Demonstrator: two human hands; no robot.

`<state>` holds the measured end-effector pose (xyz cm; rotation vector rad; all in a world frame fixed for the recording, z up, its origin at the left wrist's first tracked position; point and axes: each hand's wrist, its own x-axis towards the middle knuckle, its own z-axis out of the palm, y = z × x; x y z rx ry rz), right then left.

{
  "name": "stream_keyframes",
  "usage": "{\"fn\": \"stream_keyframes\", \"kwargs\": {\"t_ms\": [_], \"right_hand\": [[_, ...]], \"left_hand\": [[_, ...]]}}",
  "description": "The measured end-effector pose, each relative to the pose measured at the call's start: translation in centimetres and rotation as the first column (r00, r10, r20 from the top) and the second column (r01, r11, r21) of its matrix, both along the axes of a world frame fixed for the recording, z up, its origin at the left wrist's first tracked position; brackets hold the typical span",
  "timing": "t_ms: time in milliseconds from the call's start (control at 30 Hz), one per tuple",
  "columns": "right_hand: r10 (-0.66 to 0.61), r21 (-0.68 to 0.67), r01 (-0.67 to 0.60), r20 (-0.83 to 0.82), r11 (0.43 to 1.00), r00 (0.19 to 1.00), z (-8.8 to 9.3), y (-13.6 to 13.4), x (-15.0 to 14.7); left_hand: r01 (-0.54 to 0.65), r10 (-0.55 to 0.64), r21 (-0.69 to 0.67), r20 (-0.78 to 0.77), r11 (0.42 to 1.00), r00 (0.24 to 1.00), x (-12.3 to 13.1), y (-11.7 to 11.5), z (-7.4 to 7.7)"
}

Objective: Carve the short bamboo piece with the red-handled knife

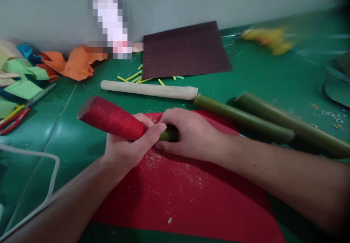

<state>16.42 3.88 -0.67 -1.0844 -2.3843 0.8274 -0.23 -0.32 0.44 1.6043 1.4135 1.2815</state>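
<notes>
Although the green table [259,79] fills almost all the view, a big red sheet [191,199] covers its near part, and some pale shavings lie on this sheet. Behind it, against the wall, a dark brown sheet [186,50] lies flat. To the right, two long green bamboo tubes [287,121] lie side by side and touch each other. A pale wooden stick [149,89] lies between the dark sheet and the hands. The red stick [109,118] is held above the far edge of the red sheet, tilted up to the left. The left hand [128,148] is closed around its lower part, and the right hand [188,133] is closed around its green end [170,135], just beside the left thumb. Orange paper [78,64] lies crumpled at the wall, scissors [16,117] with red handles lie far left, and small metal rings [332,117] are scattered far right.
</notes>
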Motion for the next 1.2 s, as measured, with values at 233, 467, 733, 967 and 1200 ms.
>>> {"fn": "stream_keyframes", "kwargs": {"t_ms": [233, 467, 733, 967, 1200], "right_hand": [[-0.004, -0.046, 0.005, 0.018, 0.999, 1.000, 0.09, 0.01, -0.06], [-0.005, -0.025, 0.005, 0.009, 1.000, 1.000, 0.09, 0.04, 0.01], [0.002, -0.030, -0.002, 0.011, 1.000, 1.000, 0.09, 0.06, -0.01], [-0.005, -0.027, 0.006, 0.007, 1.000, 1.000, -0.02, -0.02, -0.03], [-0.006, -0.024, 0.006, 0.007, 1.000, 1.000, -0.08, 0.04, -0.03]], "left_hand": [[0.082, -0.073, 0.055, -0.146, 0.995, 0.987, -0.21, 0.23, 0.11], [-0.006, 0.015, 0.081, -0.119, 0.997, 0.993, -0.33, 0.11, -0.43], [0.021, -0.021, 0.050, 0.016, 0.999, 1.000, -0.17, -0.02, -0.34], [0.078, -0.073, 0.046, -0.098, 0.996, 0.993, -0.41, 0.20, -0.01], [0.065, -0.059, 0.038, -0.139, 0.997, 0.989, -0.23, 0.02, -0.08]]}}
